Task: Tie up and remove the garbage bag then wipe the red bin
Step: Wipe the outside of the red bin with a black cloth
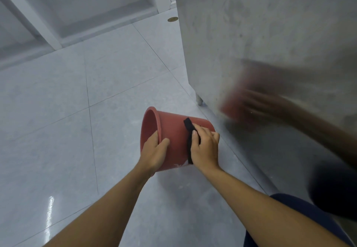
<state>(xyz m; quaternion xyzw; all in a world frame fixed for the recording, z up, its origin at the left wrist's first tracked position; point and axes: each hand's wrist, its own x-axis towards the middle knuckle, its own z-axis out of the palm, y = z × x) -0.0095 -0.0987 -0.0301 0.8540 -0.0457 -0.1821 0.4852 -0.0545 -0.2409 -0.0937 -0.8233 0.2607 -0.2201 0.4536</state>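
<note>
Fingers (155,135) of the left hand (154,151) are hooked over the rim of the red bin (173,132). Their tips are hidden inside its mouth, and the thumb lies along the outer wall. To the left of that hand the tiled floor (77,111) runs wide and open up to a white frame (38,18) at the far edge.

The bin is tipped on its side, mouth turned left and away. Both hands cover its near, lower edge, so whether it touches the floor cannot be told.

A black cloth (190,128) lies as a strip across the bin's wall. The right hand (205,148) grasps it, fingers bent over it and pressing it against the plastic, and most of the cloth is covered by that hand.

Just right of the bin stands a steel cabinet (270,24) on a short foot (200,99), leaving only a narrow strip of floor between them. Its dull side carries a smeared reflection (251,101) of the bin and a hand, too blurred for detail. Dark blue clothing (301,208) is cut off at the lower right corner.
</note>
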